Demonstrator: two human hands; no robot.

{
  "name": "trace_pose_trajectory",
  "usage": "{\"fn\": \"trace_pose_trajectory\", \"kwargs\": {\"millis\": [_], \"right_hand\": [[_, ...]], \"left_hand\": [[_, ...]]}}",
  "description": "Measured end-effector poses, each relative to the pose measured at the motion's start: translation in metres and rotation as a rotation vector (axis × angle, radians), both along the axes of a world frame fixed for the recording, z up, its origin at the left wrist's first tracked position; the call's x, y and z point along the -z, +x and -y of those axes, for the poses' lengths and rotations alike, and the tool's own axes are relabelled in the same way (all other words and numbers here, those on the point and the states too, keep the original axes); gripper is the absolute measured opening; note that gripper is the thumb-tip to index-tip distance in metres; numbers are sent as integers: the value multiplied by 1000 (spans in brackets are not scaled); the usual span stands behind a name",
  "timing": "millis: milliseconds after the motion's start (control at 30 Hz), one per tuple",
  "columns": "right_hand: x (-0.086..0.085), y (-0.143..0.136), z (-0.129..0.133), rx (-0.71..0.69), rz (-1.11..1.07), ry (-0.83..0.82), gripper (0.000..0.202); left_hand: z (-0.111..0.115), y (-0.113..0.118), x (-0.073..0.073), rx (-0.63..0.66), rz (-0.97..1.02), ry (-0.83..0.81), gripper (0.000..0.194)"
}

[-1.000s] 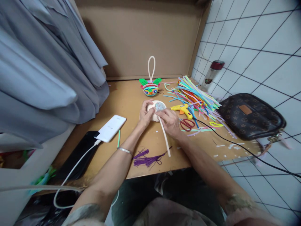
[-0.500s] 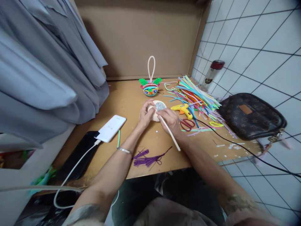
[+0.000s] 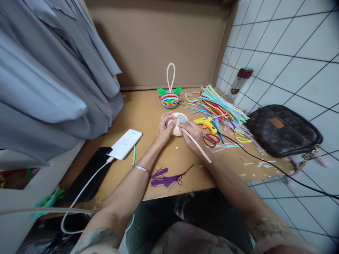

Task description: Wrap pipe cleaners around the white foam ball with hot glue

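Observation:
My left hand (image 3: 164,131) grips a cream dome-shaped ball (image 3: 176,129) on the wooden table (image 3: 148,113); a bluish glittery patch shows on its top. My right hand (image 3: 192,135) pinches a cream pipe cleaner (image 3: 197,145) against the ball near that patch. The stem's free end slants down to the right over my right wrist. A purple tassel (image 3: 165,179) lies near the front edge between my forearms.
A finished colourful ornament (image 3: 170,98) with a cream loop stands behind the ball. Right of my hands lie a yellow glue gun (image 3: 205,122), red scissors (image 3: 210,139) and a pile of pipe cleaners (image 3: 222,107). A brown handbag (image 3: 283,130), bottle (image 3: 238,83), white power bank (image 3: 124,143) and black phone (image 3: 88,173) sit around.
The pipe cleaner's free end has swung from pointing toward the front edge to slanting right over my wrist. Both hands stay on the ball.

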State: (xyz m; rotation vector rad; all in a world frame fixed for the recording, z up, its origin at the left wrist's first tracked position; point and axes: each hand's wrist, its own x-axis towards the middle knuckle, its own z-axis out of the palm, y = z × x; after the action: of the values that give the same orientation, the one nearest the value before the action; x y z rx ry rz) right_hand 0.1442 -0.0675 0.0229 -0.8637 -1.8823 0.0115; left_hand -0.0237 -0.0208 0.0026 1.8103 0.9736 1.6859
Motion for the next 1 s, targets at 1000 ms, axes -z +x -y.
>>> {"fn": "trace_pose_trajectory", "kwargs": {"millis": [1000], "right_hand": [[9,-1,-12,-80,-60,-97,39]], "left_hand": [[3,8,11,-180,-322,139,71]]}}
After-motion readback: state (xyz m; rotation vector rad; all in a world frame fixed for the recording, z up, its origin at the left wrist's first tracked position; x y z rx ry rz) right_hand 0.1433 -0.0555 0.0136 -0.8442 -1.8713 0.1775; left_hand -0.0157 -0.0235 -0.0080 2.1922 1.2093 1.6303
